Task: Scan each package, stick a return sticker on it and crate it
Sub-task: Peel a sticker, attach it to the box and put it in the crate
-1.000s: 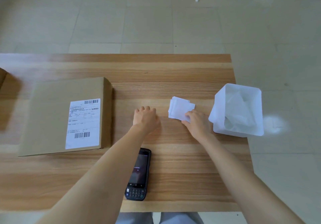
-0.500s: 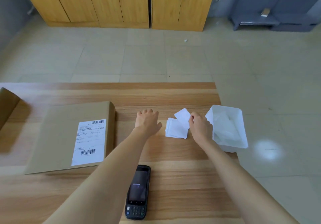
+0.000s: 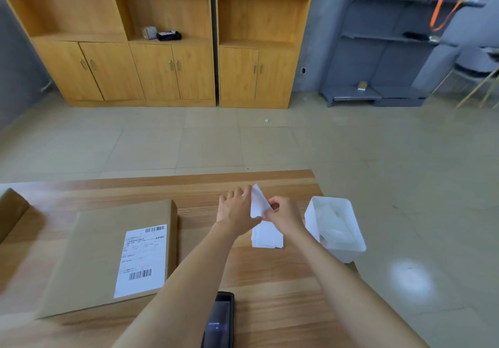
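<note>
A flat cardboard package with a white shipping label lies on the wooden table at the left. Both hands are raised over a stack of white stickers right of centre. My right hand pinches one white sticker sheet by its lower edge. My left hand holds the same sheet from the left, fingers behind it and thumb at the bottom corner. A black handheld scanner lies at the near edge, between my forearms.
A white plastic bin with crumpled paper in it stands at the table's right edge. Part of a brown cardboard box shows at the far left. Wooden cabinets and grey shelving stand across the tiled floor.
My right hand lifted one sticker off the stack and my left hand left the table and took hold of it too. The camera tilted up.
</note>
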Demonstrator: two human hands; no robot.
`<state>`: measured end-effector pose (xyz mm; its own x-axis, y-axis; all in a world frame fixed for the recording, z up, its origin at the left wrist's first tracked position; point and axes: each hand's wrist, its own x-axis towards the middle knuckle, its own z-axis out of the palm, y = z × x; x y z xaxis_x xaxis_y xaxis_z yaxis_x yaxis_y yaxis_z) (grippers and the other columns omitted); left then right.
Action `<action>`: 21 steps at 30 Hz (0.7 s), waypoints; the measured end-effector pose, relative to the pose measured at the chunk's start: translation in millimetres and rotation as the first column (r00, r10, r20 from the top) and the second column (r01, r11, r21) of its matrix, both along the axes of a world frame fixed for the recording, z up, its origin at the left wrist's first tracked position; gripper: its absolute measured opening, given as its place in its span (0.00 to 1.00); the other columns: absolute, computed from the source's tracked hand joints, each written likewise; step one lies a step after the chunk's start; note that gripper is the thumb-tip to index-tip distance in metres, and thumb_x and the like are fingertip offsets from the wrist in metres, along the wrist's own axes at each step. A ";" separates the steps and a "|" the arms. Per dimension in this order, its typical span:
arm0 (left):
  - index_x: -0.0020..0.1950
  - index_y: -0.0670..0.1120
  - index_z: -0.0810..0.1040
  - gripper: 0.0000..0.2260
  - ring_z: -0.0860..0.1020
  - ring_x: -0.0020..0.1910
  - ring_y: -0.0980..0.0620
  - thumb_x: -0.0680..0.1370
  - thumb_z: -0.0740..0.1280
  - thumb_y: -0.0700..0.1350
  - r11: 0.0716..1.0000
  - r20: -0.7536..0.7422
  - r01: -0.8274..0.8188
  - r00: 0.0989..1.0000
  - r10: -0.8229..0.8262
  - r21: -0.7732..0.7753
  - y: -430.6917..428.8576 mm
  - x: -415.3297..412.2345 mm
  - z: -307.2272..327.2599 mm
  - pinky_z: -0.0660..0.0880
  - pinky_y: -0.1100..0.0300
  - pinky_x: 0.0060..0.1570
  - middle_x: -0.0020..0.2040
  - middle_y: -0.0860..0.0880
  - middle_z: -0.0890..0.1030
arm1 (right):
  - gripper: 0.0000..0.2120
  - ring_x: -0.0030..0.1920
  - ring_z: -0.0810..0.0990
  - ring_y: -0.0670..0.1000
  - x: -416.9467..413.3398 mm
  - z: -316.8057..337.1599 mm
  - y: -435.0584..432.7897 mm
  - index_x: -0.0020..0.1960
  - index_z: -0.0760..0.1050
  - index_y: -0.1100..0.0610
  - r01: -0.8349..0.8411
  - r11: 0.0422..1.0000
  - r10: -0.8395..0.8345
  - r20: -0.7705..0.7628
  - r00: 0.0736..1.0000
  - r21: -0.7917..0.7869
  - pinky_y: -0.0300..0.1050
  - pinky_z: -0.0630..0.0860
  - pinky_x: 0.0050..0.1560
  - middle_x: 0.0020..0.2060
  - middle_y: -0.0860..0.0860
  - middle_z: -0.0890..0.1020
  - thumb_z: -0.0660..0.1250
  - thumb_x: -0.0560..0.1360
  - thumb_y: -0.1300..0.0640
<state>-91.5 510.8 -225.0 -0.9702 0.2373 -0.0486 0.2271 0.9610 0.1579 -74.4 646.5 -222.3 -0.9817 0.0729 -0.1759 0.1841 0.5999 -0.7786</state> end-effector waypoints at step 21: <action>0.77 0.45 0.50 0.44 0.71 0.64 0.46 0.71 0.67 0.63 1.000 -0.072 -0.012 0.997 0.014 0.029 -16.8 5.2 12.2 0.65 0.53 0.61 0.66 0.46 0.70 | 0.16 0.25 0.57 0.48 1.7 19.1 -14.2 0.29 0.64 0.59 -0.037 0.999 0.040 -0.101 0.994 0.026 0.38 0.53 0.27 0.24 0.51 0.61 0.70 0.68 0.65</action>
